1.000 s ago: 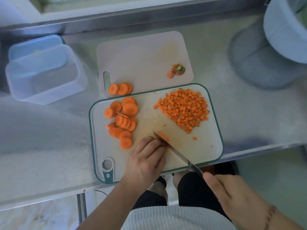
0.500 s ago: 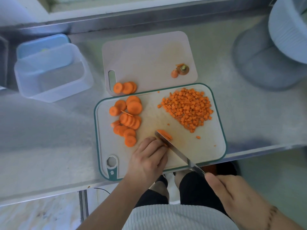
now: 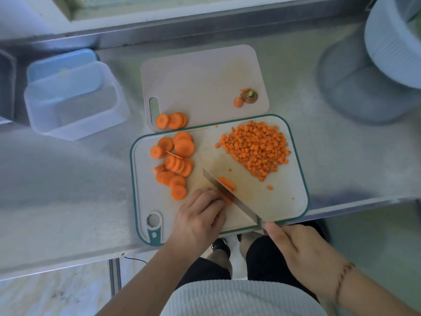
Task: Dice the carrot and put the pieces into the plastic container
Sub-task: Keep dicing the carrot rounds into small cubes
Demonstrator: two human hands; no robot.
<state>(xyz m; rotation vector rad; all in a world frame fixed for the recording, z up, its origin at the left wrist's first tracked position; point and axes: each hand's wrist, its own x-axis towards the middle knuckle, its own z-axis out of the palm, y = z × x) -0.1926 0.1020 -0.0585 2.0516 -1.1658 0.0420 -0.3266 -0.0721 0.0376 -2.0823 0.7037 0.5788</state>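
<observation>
Carrot slices [image 3: 226, 198] — pinned under left hand [image 3: 200, 221]; knife [image 3: 230, 197], gripped by right hand [image 3: 303, 252], crosses them diagonally — cut strips [image 3: 226, 183] lie just right of blade.

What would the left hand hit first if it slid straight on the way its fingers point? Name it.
The left hand points up and right across the green-rimmed cutting board. It would likely meet the knife blade first, which lies right against the fingertips, then the carrot strip beyond it.
</observation>
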